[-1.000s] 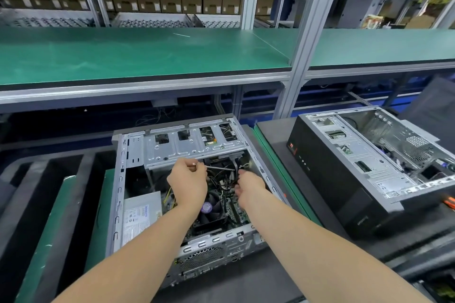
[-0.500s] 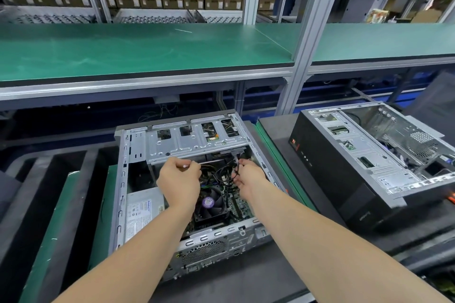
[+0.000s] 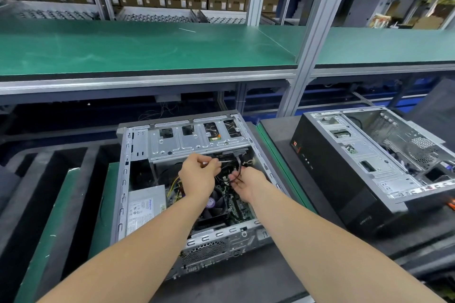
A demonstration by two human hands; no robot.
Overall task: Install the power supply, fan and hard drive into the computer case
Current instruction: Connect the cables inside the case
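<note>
Straight ahead of you, at the near edge of the bench, the computer case [image 3: 124,179] lies open on its side, with a second open case [image 3: 344,179] well off to the right. Neither has shifted in the last second. Along the far side runs the drive cage [image 3: 197,141]. A green board shows through one cut-out and may be the hard drive, though I can't be sure from this angle. The power supply [image 3: 145,206] sits in the near-left corner, label up, and the fan [image 3: 216,204] sits mid-case, partly under your left forearm. So the three big parts look seated already, and what's left reads as cable work.

That's where the change is. Your left hand [image 3: 197,177] has edged a touch to the right, close under the cage's near lip, with thumb and forefinger pinching a thin white strip [image 3: 221,161]. Your right hand [image 3: 248,184], just beside it, has rolled palm-up. A second ago it was reaching in knuckles-up. Now its fingers curl under a loop of black cable [image 3: 237,170] that hangs down from under the cage. The strip's free end points toward that loop.

I'd judge you're ready to bundle or route the cable. Keep the slack from drooping onto the fan blades.
</note>
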